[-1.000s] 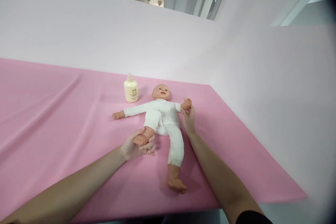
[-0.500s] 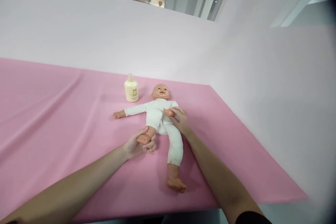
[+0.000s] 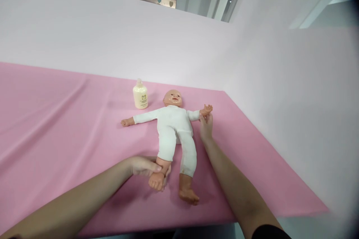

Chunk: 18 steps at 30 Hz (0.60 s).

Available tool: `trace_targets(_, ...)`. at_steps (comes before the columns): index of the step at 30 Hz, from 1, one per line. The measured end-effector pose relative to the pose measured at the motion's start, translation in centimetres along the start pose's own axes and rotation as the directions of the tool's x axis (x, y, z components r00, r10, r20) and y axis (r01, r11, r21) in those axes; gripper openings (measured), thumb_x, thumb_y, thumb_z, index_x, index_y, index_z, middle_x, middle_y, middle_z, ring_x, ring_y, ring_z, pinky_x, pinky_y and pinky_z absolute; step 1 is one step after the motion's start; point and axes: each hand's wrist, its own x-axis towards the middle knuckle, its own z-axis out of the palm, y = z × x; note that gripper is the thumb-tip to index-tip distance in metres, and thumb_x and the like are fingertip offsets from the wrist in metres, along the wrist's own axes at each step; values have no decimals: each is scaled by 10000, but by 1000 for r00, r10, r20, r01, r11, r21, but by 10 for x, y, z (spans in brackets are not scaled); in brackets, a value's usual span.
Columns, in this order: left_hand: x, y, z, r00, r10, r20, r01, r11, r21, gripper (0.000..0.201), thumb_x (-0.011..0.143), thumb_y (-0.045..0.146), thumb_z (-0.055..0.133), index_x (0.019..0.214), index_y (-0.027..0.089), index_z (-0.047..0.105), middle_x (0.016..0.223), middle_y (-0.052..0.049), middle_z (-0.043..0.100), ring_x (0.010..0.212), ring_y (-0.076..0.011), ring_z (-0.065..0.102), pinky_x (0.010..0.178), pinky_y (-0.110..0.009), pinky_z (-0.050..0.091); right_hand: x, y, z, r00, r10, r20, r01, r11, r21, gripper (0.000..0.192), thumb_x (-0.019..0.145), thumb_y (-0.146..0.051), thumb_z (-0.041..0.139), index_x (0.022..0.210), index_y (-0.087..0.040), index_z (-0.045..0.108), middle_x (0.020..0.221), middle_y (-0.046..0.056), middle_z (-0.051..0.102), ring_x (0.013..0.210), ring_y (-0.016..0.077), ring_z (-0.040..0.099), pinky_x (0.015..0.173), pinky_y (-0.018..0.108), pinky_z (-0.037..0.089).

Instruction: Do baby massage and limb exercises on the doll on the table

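Note:
A baby doll (image 3: 175, 119) with a white cloth body lies on its back, head away from me. My left hand (image 3: 147, 167) is closed round the doll's ankle on the left side, thumb on top and fingers underneath, with the foot sticking out past them. At the doll's wrist on the right, my right hand (image 3: 206, 125) grips from below, and the doll's small hand points up and outward. The doll's other arm stretches out to the left, and its other leg rests straight toward me.
A bottle of pale yellow lotion (image 3: 140, 96) stands upright left of the doll's head. Pink cloth (image 3: 70, 130) covers the table, with creases at the left. White walls (image 3: 140, 41) rise behind and on the right.
The doll's left-side leg has gone from bent over its belly to stretched toward me with my left hand. My right hand has swung the doll's arm from across its body out to the right.

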Motion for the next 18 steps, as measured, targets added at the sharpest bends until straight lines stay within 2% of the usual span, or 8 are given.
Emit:
trace_targets(2,-1,-1,0,998,-36,-45,39,997,60,384,698,465,720,913,168,604,820,-37,627,801,-205,615,805,-373,470,4,7,-5,989,134,-68,-131,990,42,585,808,-425,552,1336,-234,391,1353,110,485,1154,204,546,913,395,482)
trace_targets(4,0,-2,0,995,-58,-86,67,992,105,360,698,441,734,911,172,624,838,-29,633,832,-188,607,829,-349,471,7,16,-10,950,288,-121,-274,954,118,591,804,-427,534,1341,-236,378,1281,100,533,1072,193,591,868,387,502)
trace_targets(7,0,-3,0,992,-68,-102,81,989,126,359,679,413,759,907,169,629,832,-15,640,828,-169,602,846,-333,474,11,25,-14,899,413,-145,-371,895,249,589,803,-397,522,1351,-259,356,1236,68,556,1039,161,604,869,342,500)
trace_targets(10,1,-2,0,996,-55,-75,65,988,139,351,685,400,757,899,157,621,828,-14,642,817,-166,603,853,-338,473,12,27,-15,890,432,-147,-372,873,314,572,796,-375,537,1334,-266,375,1213,54,568,1032,148,604,876,318,494)
trace_targets(14,2,0,2,999,-20,-27,24,991,133,385,701,449,730,912,164,579,811,-21,643,823,-189,607,849,-365,464,10,27,-14,907,391,-155,-345,903,258,532,792,-411,545,1289,-264,425,1172,50,582,996,157,617,844,329,503)
trace_targets(18,5,1,2,981,157,110,-156,988,-23,466,737,611,605,858,169,518,624,-15,594,694,-219,602,819,-441,451,6,19,-10,949,274,-156,-259,960,108,530,796,-453,554,1274,-260,430,1253,69,550,1050,189,594,824,365,510)
